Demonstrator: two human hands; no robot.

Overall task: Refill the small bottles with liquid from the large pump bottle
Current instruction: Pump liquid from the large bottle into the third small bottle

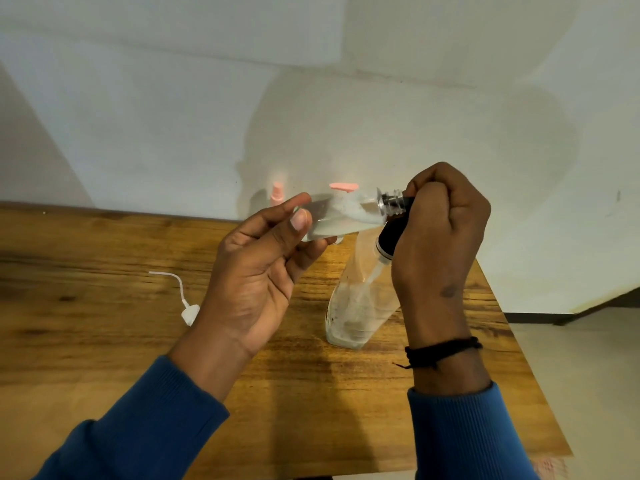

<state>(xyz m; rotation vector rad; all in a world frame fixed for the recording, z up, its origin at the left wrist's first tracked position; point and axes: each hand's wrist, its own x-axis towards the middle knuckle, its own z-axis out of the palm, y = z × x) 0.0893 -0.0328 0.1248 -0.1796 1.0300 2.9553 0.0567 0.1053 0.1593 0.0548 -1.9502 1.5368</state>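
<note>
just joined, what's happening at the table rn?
A person is refilling a small clear bottle from the large pump bottle standing on the wooden table. The left hand holds the small bottle on its side, its open threaded neck against the black pump head, which the right hand grips. The small bottle already holds some liquid. A white cap with a dip tube lies on the table; two pink-topped items stand near the wall.

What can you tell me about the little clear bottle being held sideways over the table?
The small clear plastic bottle lies almost horizontal in the air above the wooden table. Its cap is off, showing a threaded neck that points to the right, against the black pump head of the large bottle. A little clear liquid pools along its lower side. The left hand pinches its base end between thumb and fingers.
</note>
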